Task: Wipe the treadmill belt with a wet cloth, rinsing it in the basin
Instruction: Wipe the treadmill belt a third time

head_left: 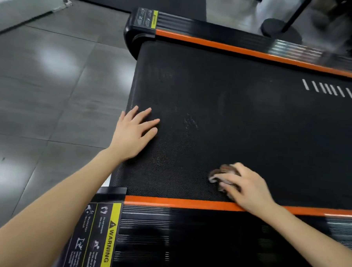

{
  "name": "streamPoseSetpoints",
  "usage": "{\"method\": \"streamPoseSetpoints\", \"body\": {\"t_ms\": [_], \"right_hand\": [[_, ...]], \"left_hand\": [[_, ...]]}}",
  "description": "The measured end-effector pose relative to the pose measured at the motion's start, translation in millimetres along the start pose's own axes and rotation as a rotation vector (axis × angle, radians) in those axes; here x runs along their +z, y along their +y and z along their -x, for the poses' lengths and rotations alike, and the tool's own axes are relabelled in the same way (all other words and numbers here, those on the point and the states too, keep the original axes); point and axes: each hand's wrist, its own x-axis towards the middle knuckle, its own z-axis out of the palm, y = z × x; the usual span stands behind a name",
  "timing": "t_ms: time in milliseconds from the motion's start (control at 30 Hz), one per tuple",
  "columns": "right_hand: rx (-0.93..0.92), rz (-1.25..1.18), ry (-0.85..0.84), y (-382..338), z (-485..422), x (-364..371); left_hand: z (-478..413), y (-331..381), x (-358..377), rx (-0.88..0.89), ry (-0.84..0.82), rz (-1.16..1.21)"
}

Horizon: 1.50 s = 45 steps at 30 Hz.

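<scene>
The black treadmill belt [233, 116] fills the middle of the view, with an orange stripe along each side. My right hand [248, 185] presses a small bunched cloth [222, 173], brownish and white, onto the belt close to the near orange stripe. My left hand [133, 132] lies flat with its fingers spread on the belt's rear left edge and holds nothing. Faint dusty smears show on the belt between my two hands. No basin is in view.
The near side rail [206, 243] is black and ribbed, with a yellow warning label [110, 234] at its end. The far rail [227, 36] ends in a black cap. Grey floor tiles [51, 90] lie to the left. A black stand base [280, 29] sits beyond the treadmill.
</scene>
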Motion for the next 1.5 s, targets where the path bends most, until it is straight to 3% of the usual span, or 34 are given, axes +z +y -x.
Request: {"method": "streamPoseSetpoints", "body": {"t_ms": [133, 367, 433, 533, 633, 767, 867, 933, 1033, 1200, 1333, 1500], "right_hand": [[0.002, 0.003, 0.035, 7.1, -4.0, 0.9], [-0.204, -0.108, 0.11, 0.6, -94.7, 29.3], [-0.147, -0.1, 0.142, 8.2, -143.3, 26.6], [0.077, -0.069, 0.188, 16.6, -194.0, 23.6], [0.066, -0.117, 0.171, -2.7, -164.9, 28.5], [-0.002, -0.167, -0.001, -34.0, -84.8, 20.1], [0.064, -0.033, -0.068, -55.2, -73.1, -5.8], [0.105, 0.065, -0.05, -77.1, -76.7, -32.9], [0.125, 0.069, 0.014, -118.0, -82.4, -77.2], [0.079, -0.461, 0.061, -182.9, -85.9, -142.4], [0.044, -0.549, 0.034, -241.9, -80.5, -187.0], [0.178, -0.844, -0.108, -309.4, -84.9, -241.8]], "left_hand": [[3.5, 4.8, 17.2, 0.125, -0.042, -0.165], [4.1, 1.5, 24.1, 0.11, 0.013, -0.209], [5.2, 2.7, 23.5, 0.106, 0.003, -0.217], [3.6, 2.2, 21.2, 0.093, -0.006, -0.218], [1.7, 5.1, 17.7, 0.074, -0.072, -0.224], [2.0, 15.5, 8.2, 0.033, -0.204, -0.273], [-4.3, 39.4, -13.9, -0.082, -0.279, -0.283], [1.3, 56.4, -37.4, -0.17, -0.152, -0.089], [33.8, 79.4, -88.6, -0.45, 0.111, 0.383], [103.2, 118.4, -164.4, -0.66, 0.155, 0.966], [142.5, 133.7, -226.1, -0.621, 0.101, 0.964], [179.1, 143.4, -289.5, -0.611, 0.085, 0.921]]}}
